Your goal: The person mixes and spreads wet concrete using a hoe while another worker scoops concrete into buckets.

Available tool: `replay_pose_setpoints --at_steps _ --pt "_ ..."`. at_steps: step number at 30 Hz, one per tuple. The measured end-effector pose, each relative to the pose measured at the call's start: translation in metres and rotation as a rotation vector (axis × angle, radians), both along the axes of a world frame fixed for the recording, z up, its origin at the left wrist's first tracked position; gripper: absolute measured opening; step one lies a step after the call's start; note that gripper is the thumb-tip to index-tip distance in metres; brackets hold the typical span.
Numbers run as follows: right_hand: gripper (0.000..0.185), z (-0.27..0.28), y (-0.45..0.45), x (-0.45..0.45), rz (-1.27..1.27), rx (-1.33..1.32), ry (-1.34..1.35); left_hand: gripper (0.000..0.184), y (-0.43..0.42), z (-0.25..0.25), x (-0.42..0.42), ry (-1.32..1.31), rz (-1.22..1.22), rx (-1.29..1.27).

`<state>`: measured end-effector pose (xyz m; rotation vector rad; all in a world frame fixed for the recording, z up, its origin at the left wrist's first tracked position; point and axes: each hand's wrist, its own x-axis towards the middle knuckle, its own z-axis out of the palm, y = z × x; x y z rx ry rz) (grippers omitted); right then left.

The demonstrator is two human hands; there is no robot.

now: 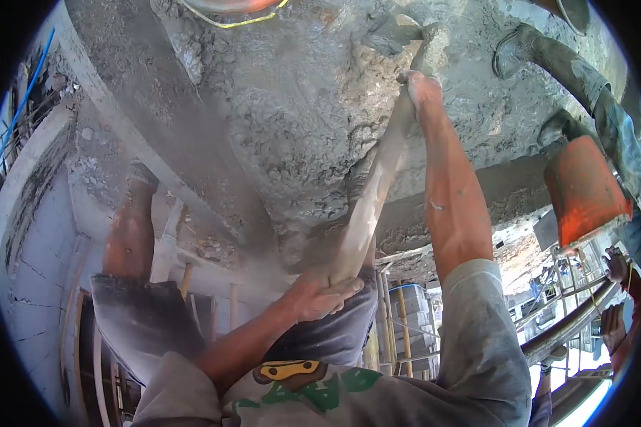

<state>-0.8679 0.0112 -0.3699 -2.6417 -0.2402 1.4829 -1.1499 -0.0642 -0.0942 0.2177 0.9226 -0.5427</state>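
A long, pale, cement-smeared handle (374,203) slants from near my waist up to the wet grey concrete (285,121). My left hand (324,295) is wrapped round its lower end, in front of my shorts. Farther up, with the arm stretched out, my right hand (421,87) grips the handle close to its far end. Just beyond that hand, a lumpy mud-coated piece (433,48) lies against the concrete; whether it is joined to the handle I cannot tell.
A co-worker's muddy boot and leg (559,64) stand at upper right, above an orange bucket (585,192). Another person's hands (612,324) show at the right edge. A concrete-covered beam (157,107) crosses the left; a yellow-rimmed container (231,7) is at the top.
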Motion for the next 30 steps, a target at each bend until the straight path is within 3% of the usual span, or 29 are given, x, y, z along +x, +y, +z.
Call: replay_pose_setpoints --at_steps 1,3,5,9,16,17,20,22,23,28,29,30 --pt "0.034 0.006 -0.003 -0.018 -0.071 -0.142 0.031 0.032 -0.002 0.020 -0.006 0.060 0.004 -0.061" --pt "0.040 -0.016 -0.049 -0.047 0.126 0.000 -0.020 0.033 -0.001 0.033 -0.014 0.148 0.019 -0.106" --pt "0.050 0.013 -0.057 -0.081 0.300 -0.058 0.075 0.035 -0.013 0.054 -0.027 0.234 0.064 -0.158" --pt "0.042 0.015 -0.103 -0.167 0.401 -0.181 0.286 0.036 -0.010 0.091 -0.050 0.450 0.188 -0.282" --pt "0.035 0.015 -0.181 -0.220 0.472 -0.243 0.531 0.047 0.013 0.130 -0.069 0.377 -0.064 -0.187" --pt "0.035 0.014 -0.188 -0.216 0.491 -0.270 0.592 0.056 0.020 0.134 -0.071 0.337 -0.098 -0.246" --pt "0.033 -0.058 -0.271 -0.221 0.610 0.063 0.522 0.064 0.045 0.151 -0.076 0.125 -0.305 0.065" --pt "0.030 0.048 -0.180 -0.193 -0.166 -0.271 0.649 0.065 0.078 0.180 -0.078 0.042 -0.336 0.114" --pt "0.029 0.072 -0.155 -0.185 -0.334 -0.284 0.633 0.064 0.101 0.192 -0.077 -0.017 -0.347 0.145" --pt "0.030 0.167 -0.043 -0.145 -0.647 0.005 0.497 0.061 0.147 0.241 -0.105 -0.283 -0.470 0.459" --pt "0.031 0.163 -0.033 -0.135 -0.710 0.062 0.510 0.062 0.150 0.247 -0.115 -0.294 -0.467 0.452" --pt "0.031 0.184 -0.006 -0.131 -0.682 0.143 0.454 0.061 0.152 0.249 -0.125 -0.292 -0.494 0.490"
